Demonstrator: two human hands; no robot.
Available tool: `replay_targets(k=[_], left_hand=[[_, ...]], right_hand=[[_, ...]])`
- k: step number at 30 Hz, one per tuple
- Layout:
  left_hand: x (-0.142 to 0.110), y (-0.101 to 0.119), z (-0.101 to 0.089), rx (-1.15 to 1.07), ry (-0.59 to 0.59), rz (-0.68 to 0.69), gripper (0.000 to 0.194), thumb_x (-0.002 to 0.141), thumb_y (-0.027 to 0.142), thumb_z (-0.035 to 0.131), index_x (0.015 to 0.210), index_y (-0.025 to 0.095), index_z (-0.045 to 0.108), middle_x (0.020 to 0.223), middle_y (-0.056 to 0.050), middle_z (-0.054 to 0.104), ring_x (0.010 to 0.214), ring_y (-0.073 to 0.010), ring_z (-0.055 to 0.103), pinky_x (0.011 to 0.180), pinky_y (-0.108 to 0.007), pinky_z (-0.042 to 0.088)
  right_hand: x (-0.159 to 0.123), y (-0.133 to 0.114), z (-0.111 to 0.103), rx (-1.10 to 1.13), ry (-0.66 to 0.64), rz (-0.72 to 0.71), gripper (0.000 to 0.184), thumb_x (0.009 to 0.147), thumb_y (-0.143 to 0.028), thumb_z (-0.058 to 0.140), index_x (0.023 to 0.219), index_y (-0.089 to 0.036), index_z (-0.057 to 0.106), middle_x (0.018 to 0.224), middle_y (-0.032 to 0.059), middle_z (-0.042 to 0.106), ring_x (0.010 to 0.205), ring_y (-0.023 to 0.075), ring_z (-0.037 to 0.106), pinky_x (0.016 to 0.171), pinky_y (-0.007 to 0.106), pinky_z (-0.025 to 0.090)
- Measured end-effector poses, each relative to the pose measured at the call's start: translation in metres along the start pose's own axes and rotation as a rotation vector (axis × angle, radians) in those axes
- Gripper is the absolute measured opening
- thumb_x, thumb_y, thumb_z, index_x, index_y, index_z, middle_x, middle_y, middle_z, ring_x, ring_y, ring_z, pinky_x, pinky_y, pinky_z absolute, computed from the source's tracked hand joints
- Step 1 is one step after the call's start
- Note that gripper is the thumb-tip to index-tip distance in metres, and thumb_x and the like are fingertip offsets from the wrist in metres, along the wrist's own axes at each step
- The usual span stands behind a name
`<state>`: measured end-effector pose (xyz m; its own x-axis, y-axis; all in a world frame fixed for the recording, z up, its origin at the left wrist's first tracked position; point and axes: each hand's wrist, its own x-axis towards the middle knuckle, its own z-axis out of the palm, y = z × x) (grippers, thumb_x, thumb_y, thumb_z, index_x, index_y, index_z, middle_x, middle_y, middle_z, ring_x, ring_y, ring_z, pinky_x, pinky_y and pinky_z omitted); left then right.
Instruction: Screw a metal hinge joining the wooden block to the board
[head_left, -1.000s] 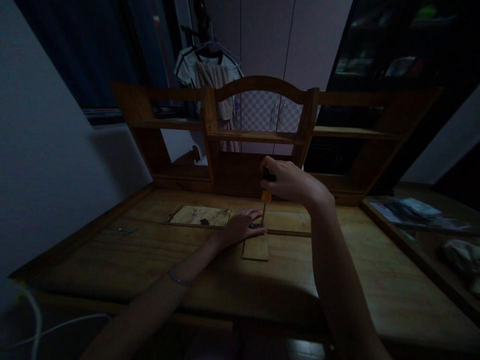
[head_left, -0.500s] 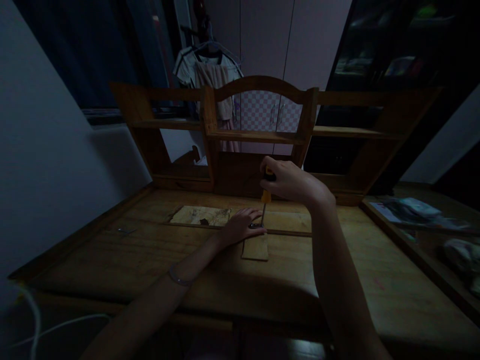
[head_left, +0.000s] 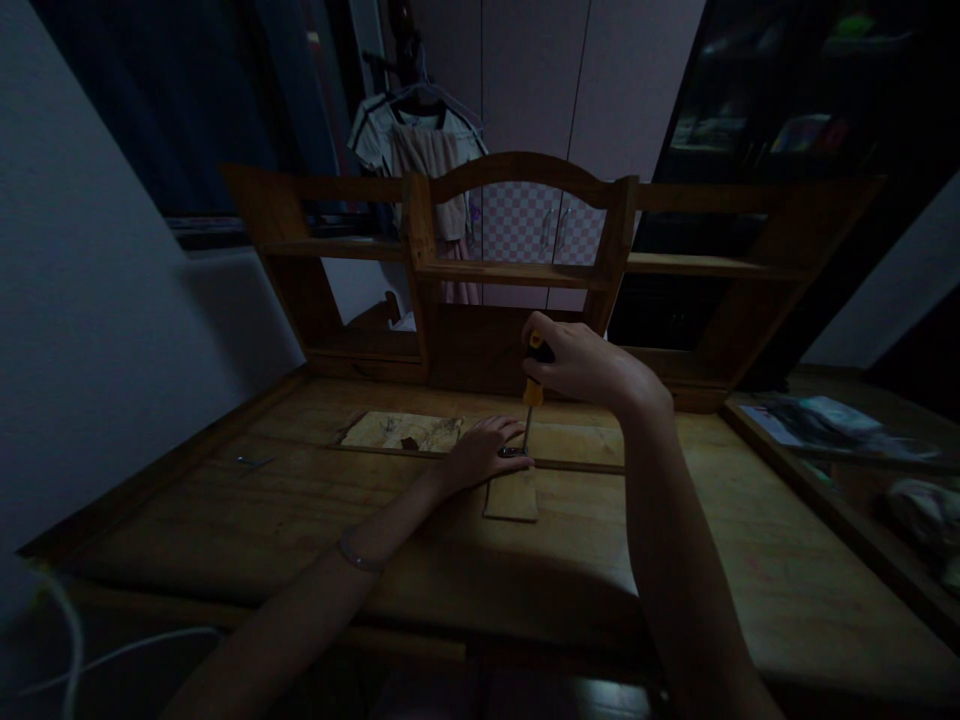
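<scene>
My right hand [head_left: 581,362] is closed around the black and yellow handle of a screwdriver [head_left: 532,390], held upright with its tip down on a small dark metal fitting [head_left: 511,452]. That fitting sits at the top edge of a small light wooden piece [head_left: 512,495] on the wooden desk [head_left: 375,530]. My left hand [head_left: 480,450] lies flat on the desk, fingers stretched out, fingertips touching the fitting beside the screwdriver's tip. A bracelet circles my left wrist.
A wooden hutch with shelves [head_left: 517,270] stands at the desk's back. A long recess with a pale panel [head_left: 409,432] runs behind my hands. A small metal part [head_left: 253,462] lies at the left. Papers [head_left: 817,418] lie on the right. White cables [head_left: 90,655] hang bottom left.
Almost nothing differs. My right hand has shifted very slightly on the screwdriver handle; the left hand stays in place.
</scene>
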<state>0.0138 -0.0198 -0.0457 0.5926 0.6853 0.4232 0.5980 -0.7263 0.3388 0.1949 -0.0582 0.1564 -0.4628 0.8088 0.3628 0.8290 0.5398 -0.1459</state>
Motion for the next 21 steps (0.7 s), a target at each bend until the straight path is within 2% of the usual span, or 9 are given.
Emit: replay_targets(k=[4,11,17,21], left_hand=[[0.0004,-0.0001,-0.0001,0.005,0.002,-0.001,0.059,0.084,0.059,0.067,0.13,0.022,0.057,0.132,-0.009,0.061,0.123,-0.0263,0.058,0.106,-0.038,0.045],[-0.0002,-0.0005,-0.0001,-0.004,-0.001,0.002,0.06,0.085,0.059,0.066,0.132,0.023,0.056,0.134,-0.008,0.06,0.124,-0.0265,0.057,0.107,-0.039,0.044],[-0.0006,-0.0022,0.0009,-0.003,0.004,0.005,0.06,0.085,0.06,0.066,0.131,0.022,0.057,0.132,-0.008,0.061,0.124,-0.0261,0.056,0.106,-0.038,0.045],[-0.0009,-0.003,0.0011,-0.004,0.009,0.012,0.059,0.085,0.059,0.067,0.131,0.023,0.058,0.133,-0.008,0.061,0.124,-0.026,0.057,0.107,-0.039,0.045]], right_hand=[[-0.0001,0.0026,-0.0001,0.006,-0.01,0.024,0.032,0.088,-0.04,0.055,0.115,-0.021,0.052,0.101,0.0115,0.067,0.092,0.0269,0.063,0.079,0.036,0.045],[0.0012,0.0002,-0.0006,0.028,-0.024,0.008,0.032,0.086,-0.035,0.054,0.113,-0.019,0.053,0.109,0.013,0.066,0.1,0.0273,0.063,0.084,0.036,0.045],[0.0009,0.0017,-0.0005,0.002,-0.007,0.038,0.032,0.088,-0.04,0.053,0.112,-0.018,0.054,0.103,0.0146,0.067,0.095,0.0297,0.064,0.08,0.038,0.046],[0.0007,0.0008,-0.0012,0.04,-0.002,-0.007,0.031,0.086,-0.038,0.056,0.111,-0.019,0.054,0.11,0.0137,0.066,0.102,0.0284,0.062,0.087,0.038,0.045]])
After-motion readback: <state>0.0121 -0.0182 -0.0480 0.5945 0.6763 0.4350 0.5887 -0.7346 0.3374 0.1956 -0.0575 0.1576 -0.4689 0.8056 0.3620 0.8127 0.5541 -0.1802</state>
